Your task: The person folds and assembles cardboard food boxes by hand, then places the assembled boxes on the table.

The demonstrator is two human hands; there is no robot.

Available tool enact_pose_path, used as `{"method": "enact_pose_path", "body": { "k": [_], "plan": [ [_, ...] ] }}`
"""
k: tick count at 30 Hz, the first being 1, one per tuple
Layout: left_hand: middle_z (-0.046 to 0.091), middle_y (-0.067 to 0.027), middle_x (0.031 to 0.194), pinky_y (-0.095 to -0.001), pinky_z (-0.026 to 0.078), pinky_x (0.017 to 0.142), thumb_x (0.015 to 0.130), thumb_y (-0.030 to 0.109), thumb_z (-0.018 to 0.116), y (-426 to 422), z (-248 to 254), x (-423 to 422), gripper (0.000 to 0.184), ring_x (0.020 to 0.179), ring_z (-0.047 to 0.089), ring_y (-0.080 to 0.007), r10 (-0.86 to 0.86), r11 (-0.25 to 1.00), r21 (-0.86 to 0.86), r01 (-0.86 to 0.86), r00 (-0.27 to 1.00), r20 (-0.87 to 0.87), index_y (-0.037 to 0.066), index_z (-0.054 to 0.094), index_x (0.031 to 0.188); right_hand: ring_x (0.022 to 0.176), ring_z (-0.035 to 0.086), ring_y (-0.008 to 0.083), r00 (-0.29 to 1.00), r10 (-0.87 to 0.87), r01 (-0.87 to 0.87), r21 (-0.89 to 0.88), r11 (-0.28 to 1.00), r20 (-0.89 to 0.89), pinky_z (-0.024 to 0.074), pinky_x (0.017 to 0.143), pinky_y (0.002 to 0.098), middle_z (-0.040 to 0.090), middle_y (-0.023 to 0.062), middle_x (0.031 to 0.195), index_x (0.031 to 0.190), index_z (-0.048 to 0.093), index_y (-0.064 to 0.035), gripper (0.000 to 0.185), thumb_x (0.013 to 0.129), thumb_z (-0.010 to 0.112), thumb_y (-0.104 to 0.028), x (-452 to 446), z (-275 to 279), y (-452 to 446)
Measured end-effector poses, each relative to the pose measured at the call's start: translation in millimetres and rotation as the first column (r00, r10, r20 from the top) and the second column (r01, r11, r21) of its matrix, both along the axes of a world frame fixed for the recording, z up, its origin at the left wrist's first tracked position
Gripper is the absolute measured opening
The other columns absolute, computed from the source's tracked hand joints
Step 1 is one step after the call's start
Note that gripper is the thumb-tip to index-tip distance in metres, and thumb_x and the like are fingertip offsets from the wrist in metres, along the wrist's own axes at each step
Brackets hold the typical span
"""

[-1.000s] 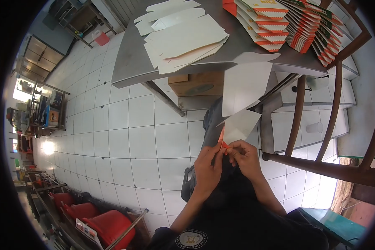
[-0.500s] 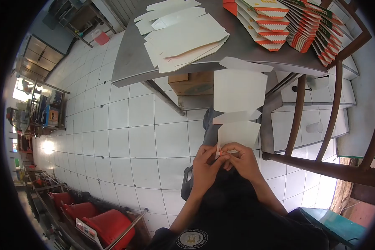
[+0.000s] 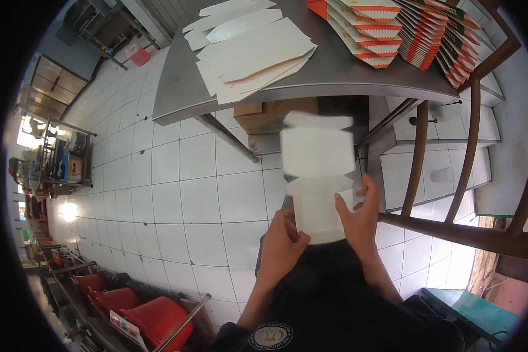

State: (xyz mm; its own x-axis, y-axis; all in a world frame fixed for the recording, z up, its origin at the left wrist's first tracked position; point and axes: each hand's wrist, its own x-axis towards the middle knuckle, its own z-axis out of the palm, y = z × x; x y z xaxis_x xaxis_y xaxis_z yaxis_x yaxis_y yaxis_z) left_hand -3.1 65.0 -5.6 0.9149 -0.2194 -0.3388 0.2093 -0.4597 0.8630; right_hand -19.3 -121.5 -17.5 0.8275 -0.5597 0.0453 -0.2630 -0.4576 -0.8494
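A blank white folding carton (image 3: 318,154), partly unfolded with its lid panel and flaps spread away from me, lies over my lap below the table edge. My left hand (image 3: 280,246) is closed at its near left edge, thumb in front and fingers bent beside it. My right hand (image 3: 361,220) is at the right side, thumb against the edge and fingers apart from the thumb, with a small side flap between them. The carton's near side panels stand partly raised. Its underside is hidden.
The steel table (image 3: 179,88) holds a pile of flat white cartons (image 3: 264,56) and stacked red-and-white printed cartons (image 3: 372,35). A brown box (image 3: 276,120) sits beneath. A wooden chair (image 3: 463,234) stands at right, red chairs (image 3: 158,320) at lower left.
My hands have moved apart from their pinch together at the near left corner. My right hand has gone to the carton's right side. The carton has shifted left and nearer me.
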Motion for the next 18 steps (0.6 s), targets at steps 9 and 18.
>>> {"method": "enact_pose_path", "body": {
  "k": [9, 18],
  "plan": [
    [0.052, -0.0198, 0.125, -0.035, 0.052, 0.083, 0.085, -0.001, 0.059, -10.1, -47.7, -1.4, 0.083, 0.103, 0.061, -0.0263, 0.039, 0.99, -0.136, -0.028, 0.996, 0.079, -0.007, 0.019, 0.157, 0.101, 0.07, 0.035, 0.989, 0.113, -0.112, -0.019, 0.994, 0.1, 0.0539, 0.091, 0.039, 0.065, 0.021, 0.116, 0.14, 0.054, 0.0033, 0.044, 0.096, 0.057, -0.001, -0.1, -40.9, 8.2],
    [0.047, -0.0241, 0.144, -0.0382, 0.048, 0.106, 0.081, -0.013, 0.047, -22.5, -28.4, 25.3, 0.071, 0.13, 0.052, -0.038, -0.102, 0.993, 0.103, 0.056, 0.844, 0.527, -0.002, 0.041, 0.151, 0.094, 0.065, 0.0335, 0.964, 0.265, -0.266, -0.049, 0.963, -0.036, 0.0521, 0.08, 0.0386, 0.06, 0.0184, 0.112, 0.135, 0.061, -0.0033, 0.045, 0.092, 0.051, 0.007, 10.2, -38.0, 8.7]
  ]
}}
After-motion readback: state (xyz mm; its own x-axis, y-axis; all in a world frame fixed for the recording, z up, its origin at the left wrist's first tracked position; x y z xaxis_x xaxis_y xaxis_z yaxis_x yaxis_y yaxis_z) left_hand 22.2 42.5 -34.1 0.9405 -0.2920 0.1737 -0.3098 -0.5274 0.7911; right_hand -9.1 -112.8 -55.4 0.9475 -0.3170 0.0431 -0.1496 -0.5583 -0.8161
